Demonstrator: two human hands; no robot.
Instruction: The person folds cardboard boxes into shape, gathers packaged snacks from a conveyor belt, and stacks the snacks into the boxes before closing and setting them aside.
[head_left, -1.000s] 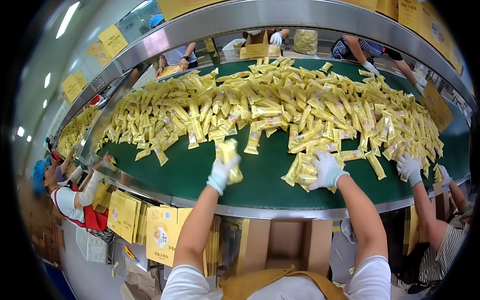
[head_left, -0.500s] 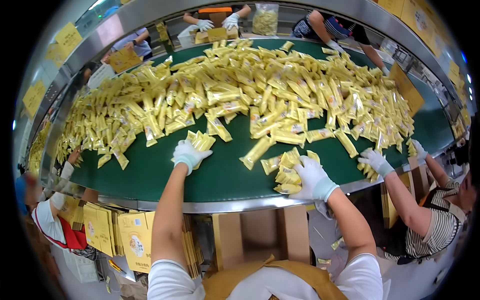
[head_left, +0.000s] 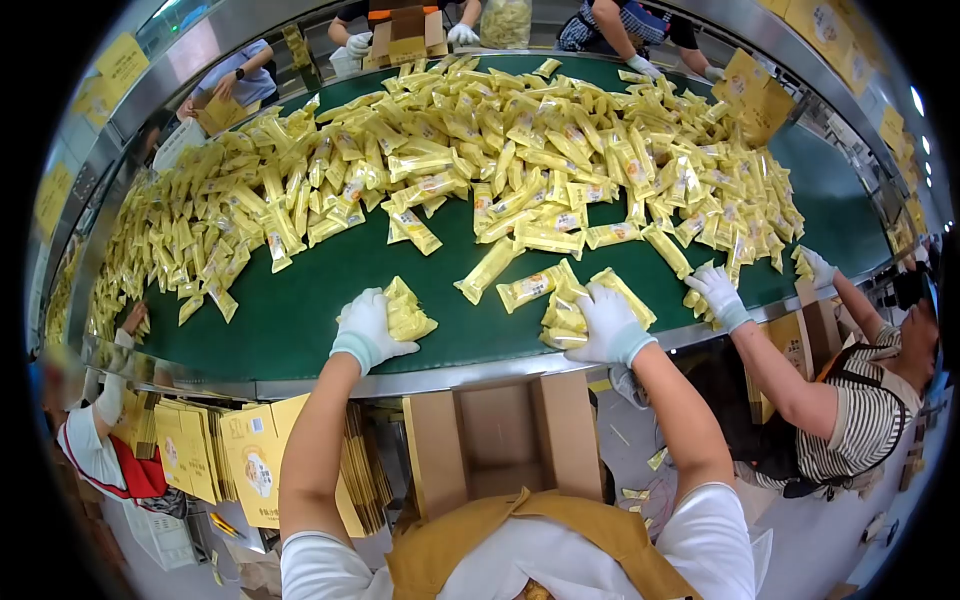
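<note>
My left hand point(head_left: 366, 328), in a white glove, is closed around a small bunch of yellow-wrapped snack packets point(head_left: 406, 310) over the near part of the green belt point(head_left: 300, 325). To the right, my gloved right hand point(head_left: 608, 328) is curled over a stack of similar packets point(head_left: 562, 320) near the belt's front edge. One packet point(head_left: 630, 298) juts out beyond its fingers on the right, and another packet point(head_left: 532, 287) lies just left of it. A large heap of packets point(head_left: 400, 165) spreads across the belt beyond both hands.
Below the belt edge, an open cardboard box point(head_left: 437, 448) stands in front of me. Folded yellow cartons point(head_left: 258, 465) are stacked to its left. On the right, a co-worker's gloved hand point(head_left: 718, 295) rests on packets. More people work across the belt and at far left.
My left hand has drawn its bunch of packets nearer to me. My right hand stays at its stack near the edge. The whole view has shifted slightly. A carton across the belt has tilted.
</note>
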